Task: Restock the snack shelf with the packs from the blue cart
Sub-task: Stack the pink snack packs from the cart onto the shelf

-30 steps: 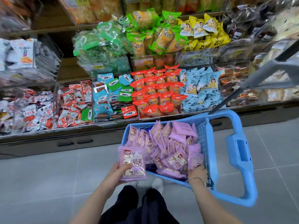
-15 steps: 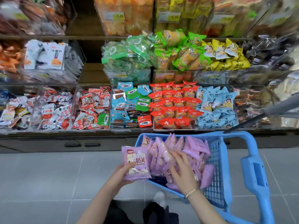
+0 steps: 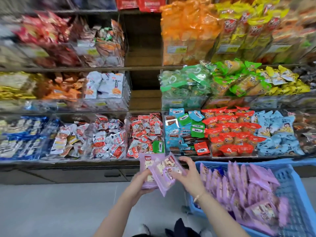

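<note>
A: Where is the cart sitting?
B: The cart is standing on the floor at the right, just before the snack shelf, and a heap of packs is lying in it.
A: And the hands?
B: Both are hovering left of the cart, before the shelf's lowest tier. The left hand is holding one pack from below; the right hand is gripping a second pack, which is overlapping the first, lying in front of it.
</note>
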